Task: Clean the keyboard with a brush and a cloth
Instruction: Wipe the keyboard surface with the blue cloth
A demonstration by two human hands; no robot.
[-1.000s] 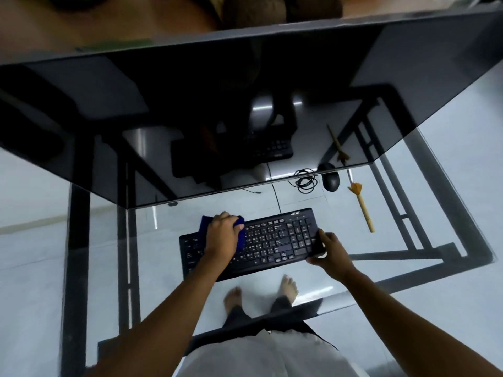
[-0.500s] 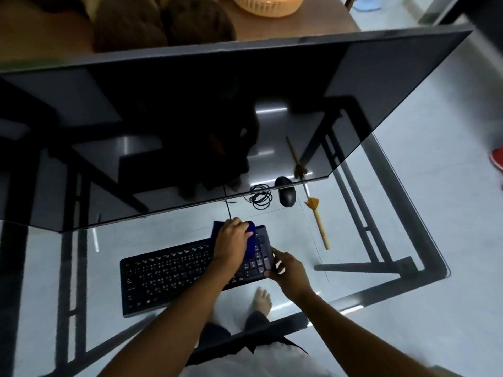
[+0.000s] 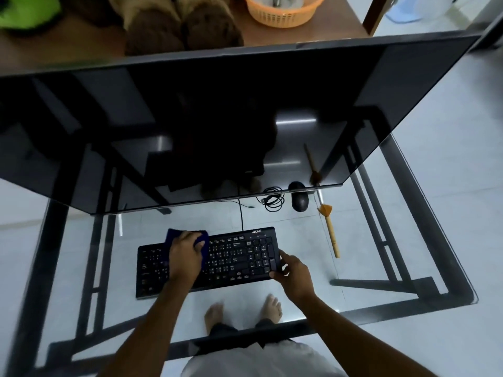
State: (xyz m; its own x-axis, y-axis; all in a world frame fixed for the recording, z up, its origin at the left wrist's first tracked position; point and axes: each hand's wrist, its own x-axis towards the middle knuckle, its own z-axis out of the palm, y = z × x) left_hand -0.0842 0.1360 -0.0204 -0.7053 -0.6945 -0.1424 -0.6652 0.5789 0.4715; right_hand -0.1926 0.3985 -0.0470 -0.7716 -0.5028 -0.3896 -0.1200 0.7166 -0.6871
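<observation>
A black keyboard (image 3: 234, 257) lies flat on the glass desk (image 3: 381, 254). My left hand (image 3: 185, 254) presses a blue cloth (image 3: 174, 235) onto the keys left of the keyboard's middle, near its far edge. My right hand (image 3: 295, 273) grips the keyboard's near right corner, thumb on top. A brush (image 3: 330, 229) with orange bristles and a wooden handle lies on the glass to the right of the keyboard, untouched.
A large dark monitor (image 3: 217, 118) leans over the far half of the desk. A black mouse (image 3: 299, 201) and a coiled cable (image 3: 273, 201) lie under its lower edge. Behind stands a wooden table with an orange basket (image 3: 283, 12). My bare feet show through the glass.
My left hand has swept the blue cloth from the keyboard's right end back toward its left half. My right hand has stayed on the right corner. The view has shifted.
</observation>
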